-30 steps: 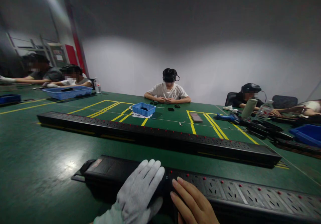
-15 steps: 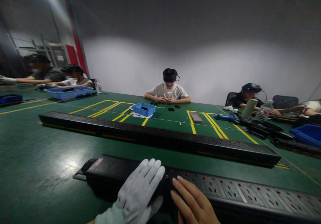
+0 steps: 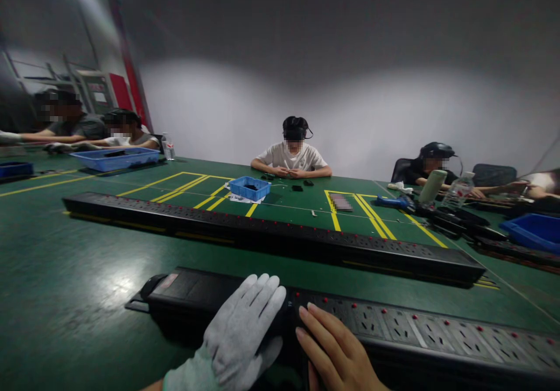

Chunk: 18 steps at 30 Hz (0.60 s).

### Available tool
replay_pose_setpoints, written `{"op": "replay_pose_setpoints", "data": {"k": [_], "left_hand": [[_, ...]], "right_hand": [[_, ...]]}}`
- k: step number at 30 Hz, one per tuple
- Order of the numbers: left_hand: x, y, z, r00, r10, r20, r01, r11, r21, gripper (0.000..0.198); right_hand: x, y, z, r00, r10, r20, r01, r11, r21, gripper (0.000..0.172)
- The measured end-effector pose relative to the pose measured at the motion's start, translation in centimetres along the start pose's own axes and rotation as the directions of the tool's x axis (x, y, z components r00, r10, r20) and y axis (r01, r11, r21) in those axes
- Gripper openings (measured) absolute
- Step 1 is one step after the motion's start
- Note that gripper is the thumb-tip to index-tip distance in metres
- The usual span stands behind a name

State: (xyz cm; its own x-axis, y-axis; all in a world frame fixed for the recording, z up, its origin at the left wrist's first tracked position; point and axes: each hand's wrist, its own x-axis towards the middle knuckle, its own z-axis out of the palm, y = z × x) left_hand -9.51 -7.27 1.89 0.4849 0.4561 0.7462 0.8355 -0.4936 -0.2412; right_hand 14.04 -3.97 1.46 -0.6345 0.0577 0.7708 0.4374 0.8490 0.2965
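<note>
In front of me lies a long black power strip [image 3: 405,335] with rows of sockets and small red dots along its top. My left hand [image 3: 242,332], in a grey-white glove, rests flat across the strip near its plain left end, fingers stretched out. Just to the right, my bare right hand [image 3: 335,344] lies on the strip's front edge and top with its fingers extended. Neither hand is wrapped around anything. The palms' undersides are hidden, as is the strip's right end beyond the frame.
A second long black power strip [image 3: 262,233] lies across the green table [image 3: 87,274]. Farther back are a small blue bin [image 3: 251,188], a larger blue tray [image 3: 116,160], a blue-handled tool [image 3: 391,202] and bottles [image 3: 458,189]. Several people sit around the table.
The view has shifted slightly. Both hands stay in nearly the same place on the power strip, still lying flat.
</note>
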Motion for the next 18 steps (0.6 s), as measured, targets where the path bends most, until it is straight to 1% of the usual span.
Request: {"op": "replay_pose_setpoints", "data": {"k": [5, 11, 15, 18], "left_hand": [[-0.33, -0.08, 0.11, 1.000, -0.011, 0.029, 0.011, 1.000, 0.011, 0.053], [-0.38, -0.14, 0.26, 0.999, -0.018, 0.028, 0.018, 1.000, 0.001, 0.052], [-0.19, -0.12, 0.15, 0.999, -0.027, 0.017, 0.028, 0.999, -0.018, 0.052], [-0.11, -0.10, 0.04, 1.000, -0.014, 0.014, 0.014, 1.000, -0.019, 0.051]], "right_hand": [[0.03, -0.01, -0.01, 1.000, -0.005, 0.006, 0.005, 1.000, -0.001, 0.042], [-0.04, 0.10, -0.07, 1.000, -0.006, 0.002, 0.006, 1.000, -0.002, 0.042], [-0.10, 0.06, -0.12, 1.000, -0.007, 0.019, 0.007, 1.000, -0.002, 0.044], [-0.05, 0.03, -0.19, 1.000, -0.005, 0.024, 0.005, 1.000, 0.002, 0.044]]}}
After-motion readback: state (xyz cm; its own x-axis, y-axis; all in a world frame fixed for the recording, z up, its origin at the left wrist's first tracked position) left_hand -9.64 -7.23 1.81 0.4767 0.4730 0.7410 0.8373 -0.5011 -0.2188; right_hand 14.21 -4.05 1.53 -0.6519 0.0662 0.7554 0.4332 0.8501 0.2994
